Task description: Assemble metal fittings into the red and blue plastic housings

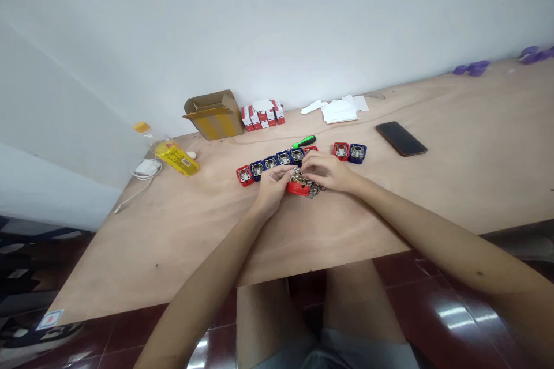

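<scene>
- The left hand [270, 187] is curled, its fingers pinching the silver top of a red square padlock [298, 186] from the near left side.
- The right hand [325, 172] is also partly closed, its fingertips on the same silver fitting from the right.
- The red square padlock lies on the light plywood surface [142, 242] between the hands, with a tangle of small silver chain or keys [315, 189] at its right.
- Just beyond the hands runs a slanted row of square padlocks [277, 160], blue in the middle and red at each end.
- To the right sit a separate red padlock [341, 150] and blue padlock [357, 153].
- A green-and-black screwdriver [304, 141] lies just behind the row.
- Farther back stand an open cardboard box [213, 115], small red-and-white cartons [262, 116] and white papers [340, 110].
- A black smartphone [401, 138] lies to the right; a yellow plastic bottle [175, 157] lies left, beside a white charger [147, 169].
</scene>
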### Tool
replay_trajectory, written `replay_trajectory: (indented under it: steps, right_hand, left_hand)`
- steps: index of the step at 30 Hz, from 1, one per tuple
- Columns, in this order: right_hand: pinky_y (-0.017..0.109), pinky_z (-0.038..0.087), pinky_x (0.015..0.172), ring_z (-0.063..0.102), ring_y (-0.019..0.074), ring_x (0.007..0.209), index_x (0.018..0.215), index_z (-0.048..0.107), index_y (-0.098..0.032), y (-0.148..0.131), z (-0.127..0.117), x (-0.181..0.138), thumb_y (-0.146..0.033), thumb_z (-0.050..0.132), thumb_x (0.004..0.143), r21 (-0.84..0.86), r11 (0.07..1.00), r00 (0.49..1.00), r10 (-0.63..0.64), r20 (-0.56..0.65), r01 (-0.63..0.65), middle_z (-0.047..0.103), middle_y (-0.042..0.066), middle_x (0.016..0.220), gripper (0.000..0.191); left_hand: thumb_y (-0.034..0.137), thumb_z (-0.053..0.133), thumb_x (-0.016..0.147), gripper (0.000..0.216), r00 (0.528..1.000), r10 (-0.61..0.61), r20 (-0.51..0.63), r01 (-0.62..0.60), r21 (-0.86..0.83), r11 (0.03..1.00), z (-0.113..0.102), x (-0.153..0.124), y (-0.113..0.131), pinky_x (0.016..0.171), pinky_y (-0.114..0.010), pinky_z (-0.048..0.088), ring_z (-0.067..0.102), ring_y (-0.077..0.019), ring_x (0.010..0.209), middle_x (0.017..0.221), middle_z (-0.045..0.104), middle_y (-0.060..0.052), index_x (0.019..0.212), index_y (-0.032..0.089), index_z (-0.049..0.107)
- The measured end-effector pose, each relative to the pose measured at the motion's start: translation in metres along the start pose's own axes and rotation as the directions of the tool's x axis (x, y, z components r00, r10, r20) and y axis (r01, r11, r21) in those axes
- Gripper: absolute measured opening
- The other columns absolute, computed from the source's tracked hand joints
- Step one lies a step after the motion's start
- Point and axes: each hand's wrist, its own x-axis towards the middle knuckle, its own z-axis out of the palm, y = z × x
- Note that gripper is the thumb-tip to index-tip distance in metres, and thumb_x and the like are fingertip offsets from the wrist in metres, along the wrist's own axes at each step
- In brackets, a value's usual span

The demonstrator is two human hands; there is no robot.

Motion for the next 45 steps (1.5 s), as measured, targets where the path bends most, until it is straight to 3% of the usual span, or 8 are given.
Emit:
replay_trajectory:
  steps: [28,38,45]
  right_hand:
    - [0.042,0.06,0.09,0.069,0.0233,0.099,0.106,0.072,-0.021,-0.0071,-0.004,0.0001,-0.023,0.061,0.105,0.016,1.0,0.999,-0.025,0.02,0.025,0.072,0.009,0.106,0.011]
    - [0.04,0.058,0.088,0.068,0.0225,0.095,0.099,0.069,-0.021,-0.005,-0.0055,0.0002,-0.026,0.068,0.104,-0.019,1.0,0.999,-0.023,0.047,0.024,0.072,0.009,0.102,0.008]
    - [0.043,0.061,0.089,0.069,0.0239,0.099,0.11,0.075,-0.021,-0.0006,-0.0017,-0.0021,-0.023,0.067,0.104,-0.047,0.996,0.997,-0.081,-0.007,0.081,0.073,0.01,0.106,0.01]
  left_hand:
    - [0.049,0.099,0.069,0.046,0.999,-0.034,0.018,0.034,-0.014,0.999,0.0007,-0.0005,0.0034,0.08,-0.032,0.059,0.077,-0.02,0.08,0.087,0.084,-0.009,0.097,0.015,0.085]
    - [0.048,0.098,0.072,0.046,0.998,-0.043,0.04,0.043,0.01,0.999,-0.0013,-0.0007,0.0029,0.078,-0.032,0.058,0.076,-0.0197,0.079,0.093,0.085,-0.011,0.099,0.013,0.085]
    - [0.047,0.1,0.068,0.046,0.998,-0.058,0.038,0.06,-0.049,0.997,0.0004,-0.0012,0.0081,0.075,-0.03,0.057,0.074,-0.0183,0.075,0.084,0.083,-0.009,0.097,0.014,0.086]
